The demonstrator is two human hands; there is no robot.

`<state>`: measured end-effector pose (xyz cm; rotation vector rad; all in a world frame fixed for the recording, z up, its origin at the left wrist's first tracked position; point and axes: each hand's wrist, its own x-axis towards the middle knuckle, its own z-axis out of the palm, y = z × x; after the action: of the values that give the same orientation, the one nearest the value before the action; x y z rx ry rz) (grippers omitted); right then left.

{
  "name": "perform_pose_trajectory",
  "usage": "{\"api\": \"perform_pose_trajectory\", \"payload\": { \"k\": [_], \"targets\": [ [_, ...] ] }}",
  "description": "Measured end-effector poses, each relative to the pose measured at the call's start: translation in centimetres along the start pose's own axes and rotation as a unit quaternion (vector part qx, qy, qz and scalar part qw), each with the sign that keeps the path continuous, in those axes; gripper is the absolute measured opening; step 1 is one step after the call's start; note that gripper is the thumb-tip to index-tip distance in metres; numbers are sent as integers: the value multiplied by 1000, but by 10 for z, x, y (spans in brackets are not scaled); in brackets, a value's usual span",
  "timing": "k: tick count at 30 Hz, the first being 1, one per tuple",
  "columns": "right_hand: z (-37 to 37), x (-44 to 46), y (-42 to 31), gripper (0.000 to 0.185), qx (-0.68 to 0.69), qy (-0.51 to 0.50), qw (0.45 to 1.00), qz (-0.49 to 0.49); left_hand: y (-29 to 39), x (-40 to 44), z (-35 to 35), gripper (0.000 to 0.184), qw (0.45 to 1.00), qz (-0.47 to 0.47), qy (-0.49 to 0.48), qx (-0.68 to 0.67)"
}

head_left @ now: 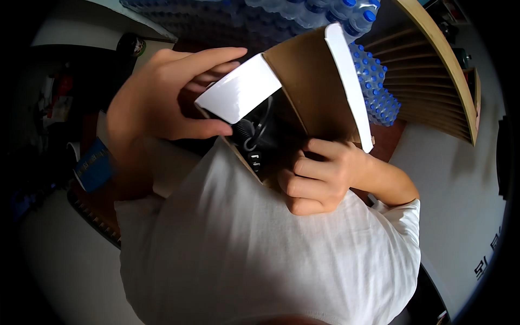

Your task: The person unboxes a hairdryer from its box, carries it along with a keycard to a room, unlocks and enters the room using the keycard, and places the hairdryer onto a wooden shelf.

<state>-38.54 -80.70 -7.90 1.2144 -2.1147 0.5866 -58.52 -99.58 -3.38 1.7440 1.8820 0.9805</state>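
Note:
An opened cardboard box point(319, 81), white outside and brown inside, is tilted in front of my chest. Its large lid stands up on the right, and a white side flap point(246, 89) sticks out on the left. Inside lie a coiled black cable point(250, 132) and dark things too shadowed to name. My left hand point(162, 95) spans the box's left end, with the thumb at the near corner and the other fingers partly behind the flap. My right hand point(325, 176) has its fingers curled over the near right edge, their tips hidden inside the box.
Shrink-wrapped packs of water bottles point(303, 19) with blue caps stand beyond the box, and more bottles point(374, 86) are at the right. A slatted wooden rack point(422, 70) curves along the right side. A blue printed item point(93, 165) lies at the left.

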Motion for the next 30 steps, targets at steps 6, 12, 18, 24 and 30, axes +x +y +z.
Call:
{"api": "perform_pose_trajectory", "payload": {
  "k": [6,12,18,24,30],
  "targets": [
    [-5,1,2,22,-7,9,1000,-3,10,10,-15,68,986,68,-92,124],
    [-3,-11,3,20,4,15,999,-31,-33,15,22,63,967,-26,81,-238],
    [-12,-27,0,20,75,-15,996,35,-55,6,88,76,902,-51,61,-425],
    [-19,-46,-2,18,116,-62,974,187,-50,-1,74,52,977,102,-2,-185],
    [-29,-43,16,15,207,-112,940,246,-30,8,67,110,990,75,-13,-121]
  ]
}}
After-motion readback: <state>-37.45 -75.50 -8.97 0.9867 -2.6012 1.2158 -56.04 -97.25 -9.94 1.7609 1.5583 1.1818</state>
